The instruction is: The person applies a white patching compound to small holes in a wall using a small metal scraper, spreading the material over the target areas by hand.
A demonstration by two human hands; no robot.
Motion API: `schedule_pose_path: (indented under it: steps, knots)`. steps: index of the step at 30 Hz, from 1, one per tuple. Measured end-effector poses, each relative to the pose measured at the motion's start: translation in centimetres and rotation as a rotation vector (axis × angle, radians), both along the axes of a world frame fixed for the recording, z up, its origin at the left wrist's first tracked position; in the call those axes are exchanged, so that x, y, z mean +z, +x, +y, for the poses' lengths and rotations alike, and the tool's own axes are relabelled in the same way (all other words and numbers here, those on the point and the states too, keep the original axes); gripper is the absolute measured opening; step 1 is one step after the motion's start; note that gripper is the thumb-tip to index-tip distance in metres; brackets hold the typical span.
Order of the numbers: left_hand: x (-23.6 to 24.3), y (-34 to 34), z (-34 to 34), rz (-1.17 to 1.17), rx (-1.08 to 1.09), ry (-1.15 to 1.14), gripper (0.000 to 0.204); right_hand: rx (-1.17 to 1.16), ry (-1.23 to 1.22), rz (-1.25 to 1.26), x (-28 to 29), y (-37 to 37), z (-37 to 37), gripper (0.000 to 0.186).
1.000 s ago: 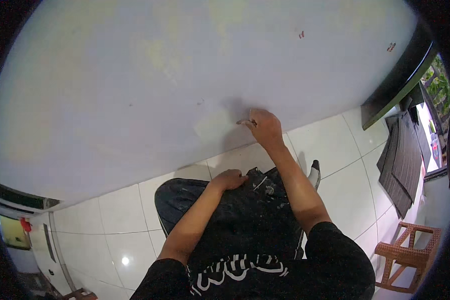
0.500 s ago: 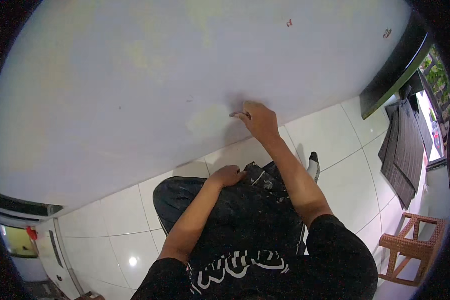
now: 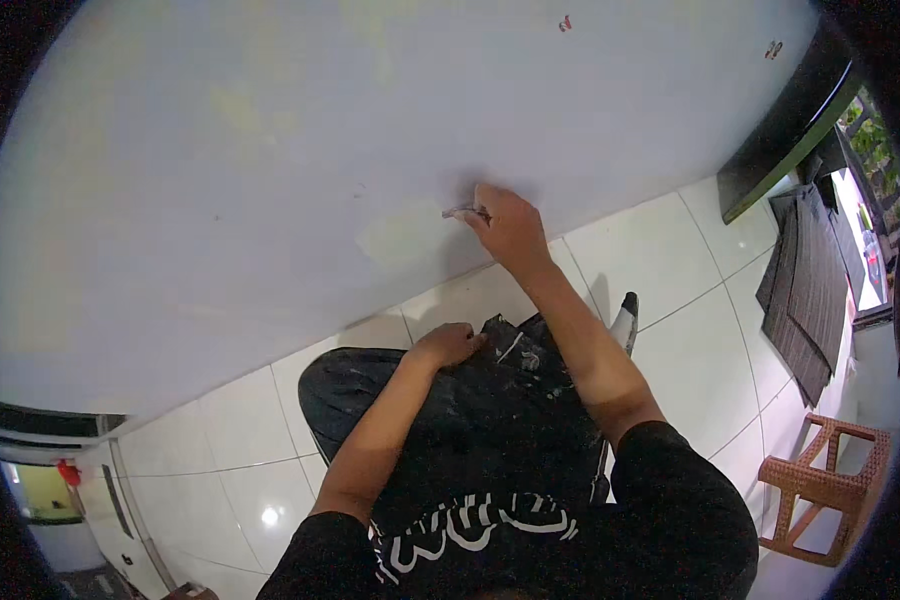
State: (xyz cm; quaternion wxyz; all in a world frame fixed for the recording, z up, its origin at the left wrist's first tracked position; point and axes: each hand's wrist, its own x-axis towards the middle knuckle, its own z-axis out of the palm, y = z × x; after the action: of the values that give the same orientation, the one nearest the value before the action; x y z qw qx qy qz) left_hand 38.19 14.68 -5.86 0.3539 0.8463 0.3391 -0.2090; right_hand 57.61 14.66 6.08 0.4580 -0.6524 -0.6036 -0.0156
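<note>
My right hand (image 3: 510, 228) is up against the pale wall (image 3: 300, 110), its fingers closed on a small thin, dark-edged scraper-like tool (image 3: 458, 211). The tool's edge touches or nearly touches the wall beside a yellowish patch (image 3: 400, 236). The rest of the tool is hidden in the fingers. Down by my lap, my left hand (image 3: 448, 346) is closed at the edge of a dark piece smeared with white (image 3: 515, 345). What exactly that piece is, I cannot make out. Beneath it are my dark, spotted trousers (image 3: 370, 375).
White floor tiles (image 3: 690, 330) run along the wall's foot. At the right stand a dark door frame (image 3: 745, 190), a stack of dark ridged sheets (image 3: 805, 300) and a brown woven-look stool (image 3: 820, 485). A door (image 3: 120, 525) is at the lower left.
My right hand and the tool have shifted slightly left and up in view, as has the wall patch. My left hand keeps its place at the smeared dark piece.
</note>
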Motion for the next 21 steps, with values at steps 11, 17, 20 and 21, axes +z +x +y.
schedule_pose_path:
  steps: [11,17,20,21]
  knots:
    - [0.7,0.1,-0.3,0.01,0.038,-0.004,0.056,0.017,0.13,-0.095,0.1,0.1,0.1,0.035]
    - [1.1,0.2,-0.3,-0.003,0.027,-0.004,0.054,0.002,-0.043,-0.12,0.0,0.8,0.0,0.035]
    - [1.1,-0.1,-0.9,-0.049,0.041,0.022,0.053,0.007,0.106,0.053,0.1,0.8,0.0,0.037]
    - [1.3,-0.1,-0.8,-0.079,0.038,0.057,0.053,-0.001,0.046,-0.039,-0.2,1.0,0.4,0.037]
